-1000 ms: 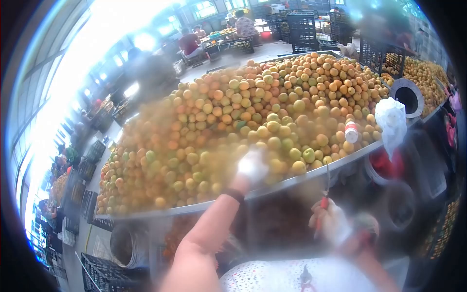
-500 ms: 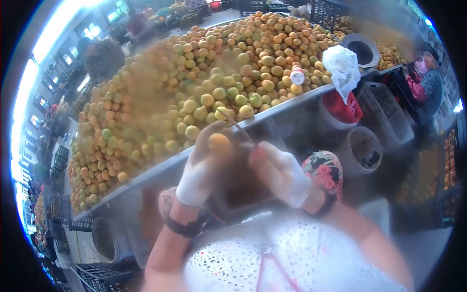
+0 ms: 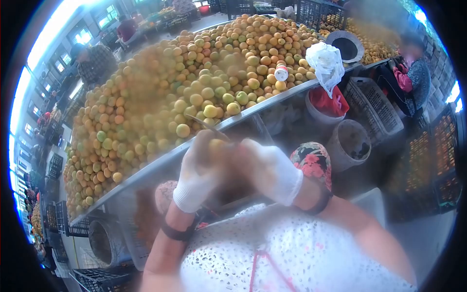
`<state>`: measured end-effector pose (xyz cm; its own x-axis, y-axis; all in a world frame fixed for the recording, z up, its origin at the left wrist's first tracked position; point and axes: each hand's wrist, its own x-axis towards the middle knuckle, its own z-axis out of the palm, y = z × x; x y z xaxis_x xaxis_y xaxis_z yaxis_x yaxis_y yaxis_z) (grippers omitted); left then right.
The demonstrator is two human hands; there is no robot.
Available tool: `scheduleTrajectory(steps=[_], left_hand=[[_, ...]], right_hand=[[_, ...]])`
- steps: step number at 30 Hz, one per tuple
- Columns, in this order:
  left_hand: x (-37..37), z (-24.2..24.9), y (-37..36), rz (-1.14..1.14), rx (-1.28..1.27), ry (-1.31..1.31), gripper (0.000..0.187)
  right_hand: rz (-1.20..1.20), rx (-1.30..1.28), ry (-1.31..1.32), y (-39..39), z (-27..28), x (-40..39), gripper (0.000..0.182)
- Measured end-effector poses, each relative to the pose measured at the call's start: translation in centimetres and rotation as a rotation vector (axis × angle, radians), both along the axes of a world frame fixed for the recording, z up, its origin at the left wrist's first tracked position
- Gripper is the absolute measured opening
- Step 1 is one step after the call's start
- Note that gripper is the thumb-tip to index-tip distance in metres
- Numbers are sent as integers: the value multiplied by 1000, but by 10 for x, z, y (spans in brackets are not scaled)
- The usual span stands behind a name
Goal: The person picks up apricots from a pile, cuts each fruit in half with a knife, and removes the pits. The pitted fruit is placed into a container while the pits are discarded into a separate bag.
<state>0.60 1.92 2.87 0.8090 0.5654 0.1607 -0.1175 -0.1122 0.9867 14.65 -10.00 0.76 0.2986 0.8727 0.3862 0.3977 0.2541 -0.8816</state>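
In the head view my left hand (image 3: 197, 173), in a white glove, is closed round a yellow-orange apricot (image 3: 217, 145). My right hand (image 3: 272, 170), also gloved, grips a thin knife-like tool (image 3: 208, 127) with a reddish handle end. Its narrow shaft points up and left, passing across or just beyond the held fruit; whether it touches cannot be made out. Both hands are close together over my lap, and a smear on the lens blurs the fingers. Beyond them lies a big heap of apricots (image 3: 194, 100) on a metal-edged table (image 3: 160, 165).
A white plastic bag (image 3: 325, 65) and a small red-and-white container (image 3: 281, 73) rest at the heap's right side. Below stand a bucket with a red bag (image 3: 328, 103), another bucket (image 3: 351, 143) and a grey crate (image 3: 373, 107). A person (image 3: 413, 78) sits at the right.
My right hand has come left, closer to my left hand, and the tool now lies across the apricot at a flatter angle. The whole view has shifted slightly.
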Motion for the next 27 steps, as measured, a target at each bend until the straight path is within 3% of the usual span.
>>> scheduleTrajectory(steps=[7,10,14,16,17,18,19,21,23,25,27], left_hand=[[14,-11,3,77,263,-11,46],[22,-7,1,212,844,84,45],[30,-16,10,248,919,126,49],[29,-20,24,140,464,34,53],[23,-9,27,22,46,151,53],[24,-16,34,-8,-95,85,51],[25,-20,40,-36,-229,10,50],[18,-22,47,0,-244,-30,48],[14,-29,55,71,-346,-117,47],[11,-27,48,74,-439,-208,46],[10,-26,45,13,-359,-224,47]], right_hand=[[-102,-28,-80,-2,-3,-3,28],[-153,32,-103,4,-13,-2,28],[-62,208,117,25,-32,2,33],[27,264,178,27,-26,11,37],[305,-117,765,16,-8,20,41],[578,-521,1337,10,2,24,45],[577,-528,1338,10,1,24,45],[507,-354,902,14,-1,23,52],[370,-276,768,21,-10,15,46],[159,14,514,25,-25,2,38],[104,-63,407,21,-29,3,28]])
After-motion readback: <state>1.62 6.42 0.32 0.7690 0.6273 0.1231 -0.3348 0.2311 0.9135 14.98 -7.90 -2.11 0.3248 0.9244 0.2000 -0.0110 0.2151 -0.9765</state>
